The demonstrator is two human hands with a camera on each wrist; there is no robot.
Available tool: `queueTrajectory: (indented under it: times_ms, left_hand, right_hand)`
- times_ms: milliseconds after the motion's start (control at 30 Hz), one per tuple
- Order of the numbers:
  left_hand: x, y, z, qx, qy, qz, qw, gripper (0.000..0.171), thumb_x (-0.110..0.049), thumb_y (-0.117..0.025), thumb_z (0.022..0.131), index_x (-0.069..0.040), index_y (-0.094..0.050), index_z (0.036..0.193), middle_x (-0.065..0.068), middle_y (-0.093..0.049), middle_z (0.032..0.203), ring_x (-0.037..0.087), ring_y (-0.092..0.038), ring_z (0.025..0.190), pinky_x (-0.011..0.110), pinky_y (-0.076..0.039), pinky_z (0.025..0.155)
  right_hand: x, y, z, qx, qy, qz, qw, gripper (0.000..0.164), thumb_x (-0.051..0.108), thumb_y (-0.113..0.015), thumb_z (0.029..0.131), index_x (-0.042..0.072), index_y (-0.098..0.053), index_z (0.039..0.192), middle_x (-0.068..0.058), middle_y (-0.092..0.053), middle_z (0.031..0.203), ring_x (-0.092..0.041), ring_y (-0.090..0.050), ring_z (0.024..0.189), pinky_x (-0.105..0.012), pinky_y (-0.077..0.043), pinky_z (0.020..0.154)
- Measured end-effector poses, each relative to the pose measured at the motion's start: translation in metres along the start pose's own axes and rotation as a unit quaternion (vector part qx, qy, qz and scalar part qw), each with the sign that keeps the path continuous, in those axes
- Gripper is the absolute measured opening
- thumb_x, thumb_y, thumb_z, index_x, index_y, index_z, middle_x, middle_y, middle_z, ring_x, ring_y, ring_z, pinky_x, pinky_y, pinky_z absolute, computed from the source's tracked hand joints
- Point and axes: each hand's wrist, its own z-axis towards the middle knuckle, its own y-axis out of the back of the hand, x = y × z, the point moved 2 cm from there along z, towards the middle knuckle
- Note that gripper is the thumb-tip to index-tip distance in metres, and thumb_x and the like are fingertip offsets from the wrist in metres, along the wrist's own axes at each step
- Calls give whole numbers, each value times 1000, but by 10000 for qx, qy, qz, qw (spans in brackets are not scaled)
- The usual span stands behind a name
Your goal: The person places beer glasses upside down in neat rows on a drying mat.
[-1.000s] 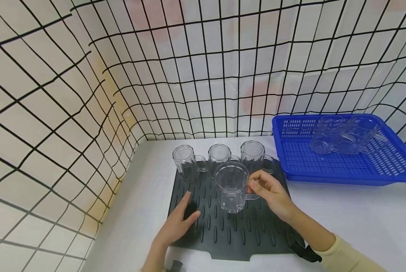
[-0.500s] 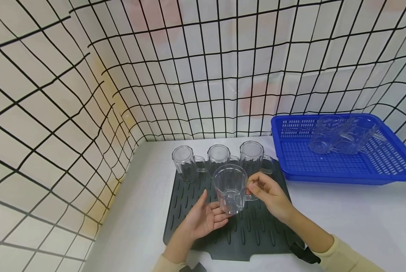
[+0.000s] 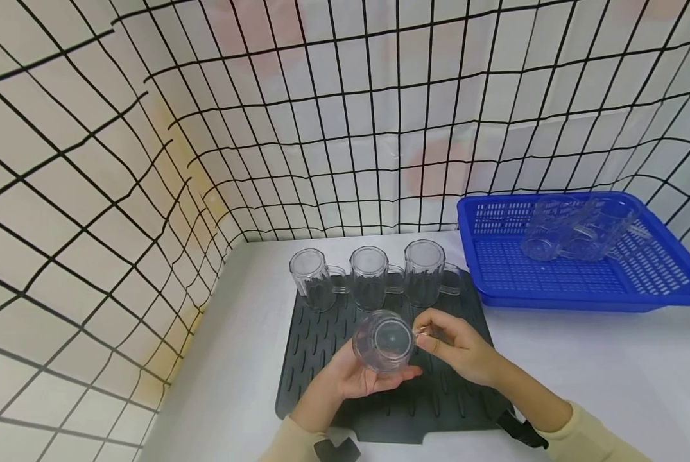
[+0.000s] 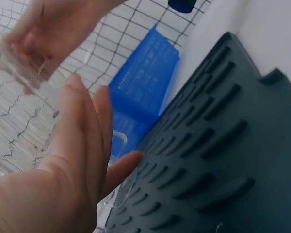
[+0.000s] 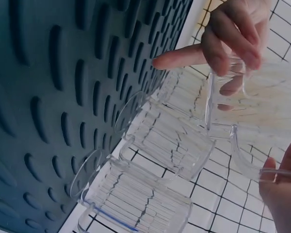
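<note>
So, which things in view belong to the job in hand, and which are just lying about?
Part of the job, as far as I can judge:
held mug
left hand and right hand, both on it
mat
three mugs on the mat
basket
mugs in the basket

Probably just surroundings:
wire grid
backdrop
table

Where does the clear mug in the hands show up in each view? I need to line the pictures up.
Head: the held mug is below centre, slightly right, between the left hand and right hand.
Left wrist: the held mug is at the left edge.
Right wrist: the held mug is at the right edge.
Shared landmark: the dark ridged mat, right in the left wrist view, left in the right wrist view.
</note>
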Motion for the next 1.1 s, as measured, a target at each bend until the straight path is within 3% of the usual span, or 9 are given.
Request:
queueTrajectory:
  times_ms: [167, 400, 533, 700, 767, 967, 1100]
  left_hand:
    - [-5, -2, 4, -145, -163, 273, 9994, 76, -66, -28, 96, -6, -42, 139, 9, -62, 116, 19, -68, 99, 26, -56, 76]
    - [-6, 3, 11, -1118, -169, 265, 9932, 87, -64, -41, 94, 4, -23, 144, 13, -56, 109, 15, -66, 90, 23, -55, 75]
    - [-9, 8, 11, -1415, -510, 741, 9858, 73, -61, -44, 94, 0, -39, 135, 12, -59, 102, 16, -67, 86, 25, -57, 71]
    - [-15, 13, 8, -1656, -824, 1349, 9734, 74, -56, -40, 98, 7, -44, 137, 15, -65, 104, 25, -68, 94, 32, -57, 75]
    - [-17, 12, 7, -1659, -924, 1479, 9706, 72, -52, -41, 100, 11, -43, 135, 15, -68, 103, 24, -69, 93, 32, -57, 76]
    - [-26, 4, 1, -1610, -1555, 1694, 9598, 50, -30, -49, 100, 7, -46, 133, 9, -71, 98, 20, -71, 88, 33, -58, 76]
    - [-29, -2, -3, -1583, -1970, 1940, 9479, 43, -20, -58, 98, 11, -52, 128, 6, -73, 99, 18, -71, 90, 32, -57, 79]
  right_hand:
    - [3, -2, -3, 415, -24, -399, 9983, 29, -13, -54, 91, 13, -58, 104, 1, -56, 87, -13, -51, 77, -32, -47, 69]
    - [6, -1, -3, 738, 234, -720, 9944, 23, -5, -61, 91, 15, -57, 102, 4, -54, 86, -10, -51, 77, -27, -48, 67]
    - [11, 10, 0, 285, 385, -787, 9958, 25, -6, -64, 88, 10, -60, 107, 0, -60, 91, -12, -57, 82, -29, -50, 75]
    - [16, 23, 1, -414, 220, -830, 9954, 29, -13, -60, 86, 4, -62, 110, 0, -64, 100, -14, -60, 92, -24, -48, 87]
    - [17, 25, 0, -548, 183, -818, 9950, 30, -15, -58, 85, 3, -62, 109, 1, -64, 102, -13, -60, 95, -21, -46, 91]
    - [16, 26, 0, -737, 248, -753, 9941, 30, -19, -56, 84, -1, -62, 107, -2, -65, 102, -12, -60, 98, -18, -44, 93]
    - [16, 28, -1, -865, 185, -748, 9933, 26, -17, -56, 87, 1, -63, 105, -1, -65, 100, -12, -60, 97, -18, -44, 93]
